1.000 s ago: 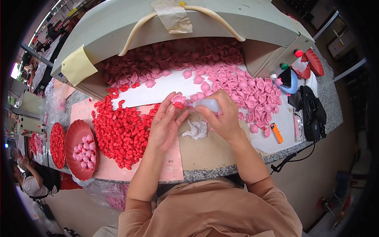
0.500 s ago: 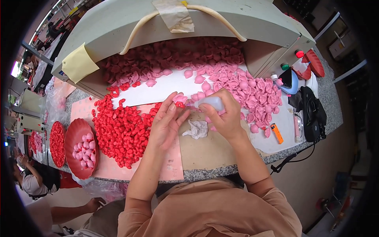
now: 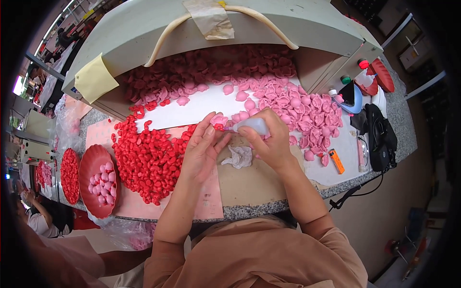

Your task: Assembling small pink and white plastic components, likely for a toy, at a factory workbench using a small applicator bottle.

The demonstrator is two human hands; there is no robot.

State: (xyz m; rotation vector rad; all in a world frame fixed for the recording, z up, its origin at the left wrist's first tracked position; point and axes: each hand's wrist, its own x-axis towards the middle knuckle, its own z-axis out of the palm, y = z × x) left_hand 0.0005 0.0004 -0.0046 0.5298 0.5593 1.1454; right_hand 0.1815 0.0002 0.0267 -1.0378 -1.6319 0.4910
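Note:
My left hand pinches a small pink plastic shell between thumb and fingers, with a red piece at its lower side. Closed round a translucent squeeze bottle, my right hand holds it lying nearly level. The bottle's thin nozzle points left and meets or almost meets the red piece; exact contact is too small to tell. A crumpled white cloth lies on the table below the hands. Loose red pieces are heaped left of my left hand, and pink shells right of my right hand.
A grey box-like housing arches over more pink shells at the back. At left stand a red scalloped dish of pink balls and a dish of red pieces. An orange lighter and black pouch lie right. Another person's arm is lower left.
The bottle and my right hand have shifted slightly left, bringing the nozzle closer to the red piece. At lower left, another person's arm has moved nearer to me.

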